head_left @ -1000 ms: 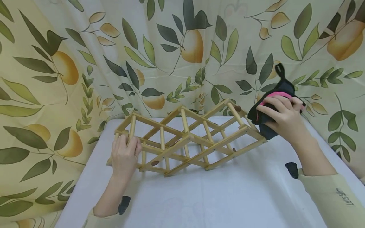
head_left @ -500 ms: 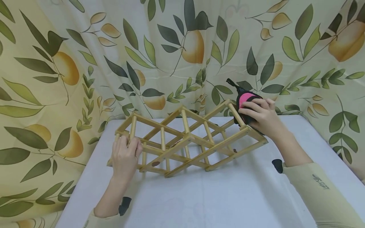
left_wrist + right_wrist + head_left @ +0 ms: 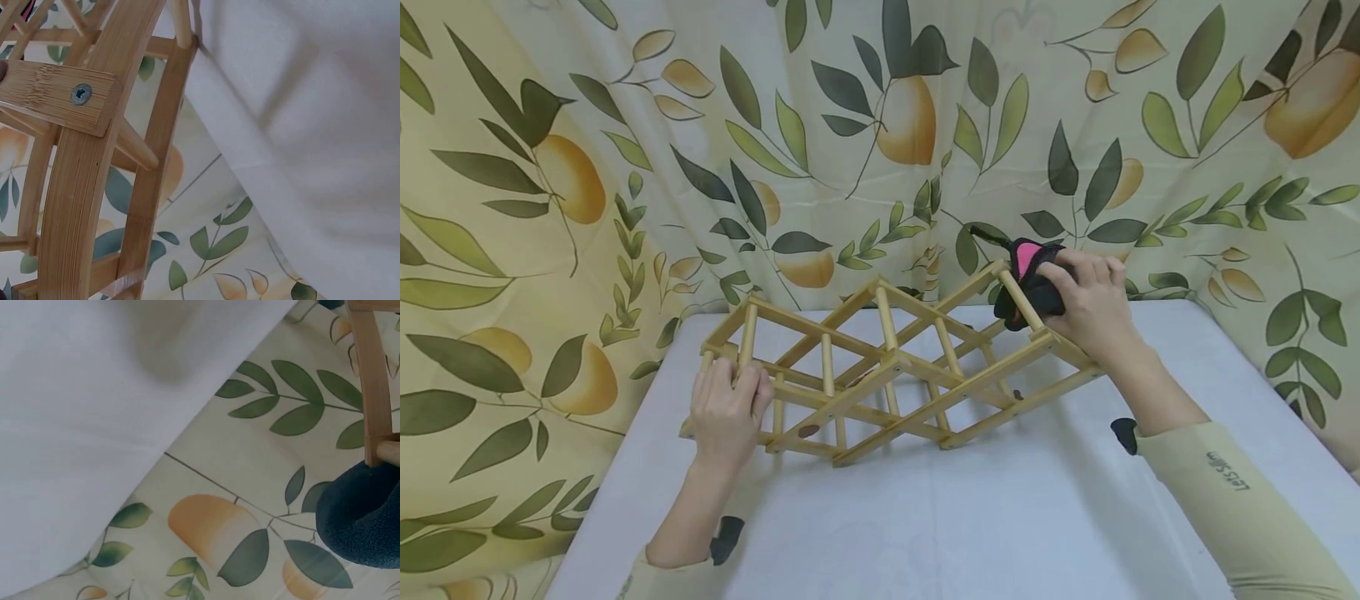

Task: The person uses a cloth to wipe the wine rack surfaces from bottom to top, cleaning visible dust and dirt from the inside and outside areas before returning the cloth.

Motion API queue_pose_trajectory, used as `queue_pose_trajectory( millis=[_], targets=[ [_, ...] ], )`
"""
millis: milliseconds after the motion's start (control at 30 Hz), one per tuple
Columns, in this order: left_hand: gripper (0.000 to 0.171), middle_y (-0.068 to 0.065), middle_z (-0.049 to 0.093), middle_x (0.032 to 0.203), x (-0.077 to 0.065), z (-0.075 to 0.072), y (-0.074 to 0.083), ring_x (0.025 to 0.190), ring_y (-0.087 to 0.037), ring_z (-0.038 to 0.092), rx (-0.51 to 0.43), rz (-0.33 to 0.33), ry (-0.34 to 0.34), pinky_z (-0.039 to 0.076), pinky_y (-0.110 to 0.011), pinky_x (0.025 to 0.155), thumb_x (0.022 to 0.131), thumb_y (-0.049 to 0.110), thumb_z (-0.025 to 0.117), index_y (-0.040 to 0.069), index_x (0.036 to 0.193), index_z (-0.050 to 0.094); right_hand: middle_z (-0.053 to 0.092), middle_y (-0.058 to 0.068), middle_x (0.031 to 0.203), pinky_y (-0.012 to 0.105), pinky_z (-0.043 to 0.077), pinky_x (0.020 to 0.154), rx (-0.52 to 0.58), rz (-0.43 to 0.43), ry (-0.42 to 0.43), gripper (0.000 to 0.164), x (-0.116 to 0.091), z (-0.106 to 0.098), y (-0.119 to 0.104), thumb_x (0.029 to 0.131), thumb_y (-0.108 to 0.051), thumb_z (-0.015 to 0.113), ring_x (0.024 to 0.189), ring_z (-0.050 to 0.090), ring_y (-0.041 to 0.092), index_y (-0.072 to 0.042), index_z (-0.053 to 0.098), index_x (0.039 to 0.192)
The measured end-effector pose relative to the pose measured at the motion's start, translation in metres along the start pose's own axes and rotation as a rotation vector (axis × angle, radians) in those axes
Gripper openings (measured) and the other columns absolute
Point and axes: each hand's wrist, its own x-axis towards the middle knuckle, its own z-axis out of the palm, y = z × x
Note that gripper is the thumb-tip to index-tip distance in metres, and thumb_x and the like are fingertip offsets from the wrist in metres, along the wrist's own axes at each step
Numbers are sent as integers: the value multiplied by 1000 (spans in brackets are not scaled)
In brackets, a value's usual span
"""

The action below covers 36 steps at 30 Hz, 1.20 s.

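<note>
A wooden lattice wine rack [image 3: 891,358] of crossed slats and round dowels stands spread out on the table. My left hand [image 3: 727,408] grips its left end at an upright dowel; in the left wrist view the rack's slats [image 3: 75,206] and a screw head show close up. At the rack's far right end my right hand [image 3: 1093,308] holds a soft black and pink fabric item [image 3: 1033,287] with a loop strap. Part of that item sits behind the end dowel. A dark, fuzzy, rounded part of it [image 3: 359,515] shows below a slat in the right wrist view.
A white cloth covers the table [image 3: 910,525]. Close behind the rack hangs a curtain [image 3: 700,167] printed with fruit and leaves, which also runs down the left side. The table's right edge shows beyond my right arm.
My right hand has carried the fabric item leftward from beyond the rack's right end to behind its end dowel, with the strap swinging left. The left hand and rack have stayed put.
</note>
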Motion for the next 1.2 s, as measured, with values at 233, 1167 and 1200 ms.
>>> queue_pose_trajectory(
  millis=[233, 1167, 1200],
  targets=[
    [22, -11, 37, 63, 0, 1, -1, 49, -23, 32, 4, 6, 6, 23, -34, 47, 87, 12, 45, 2, 68, 48, 41, 23, 120, 58, 17, 86, -143, 55, -178, 74, 5, 0, 0, 60, -27, 80, 108, 37, 41, -7, 42, 120],
    [23, -12, 39, 62, -1, 3, 0, 47, -24, 32, 48, 3, 37, 22, -32, 45, 86, 11, 45, 3, 65, 45, 57, 20, 76, 49, 28, 84, -286, 136, -249, 67, 10, -1, -7, 47, -27, 87, 72, 56, 34, -6, 53, 101],
    [23, -12, 39, 62, -1, 4, 0, 47, -24, 32, 47, 3, 41, 22, -33, 45, 86, 11, 45, 3, 65, 45, 57, 21, 76, 50, 27, 85, -293, 163, -279, 69, 11, -2, -7, 45, -29, 87, 73, 56, 35, -5, 54, 101]
  ],
)
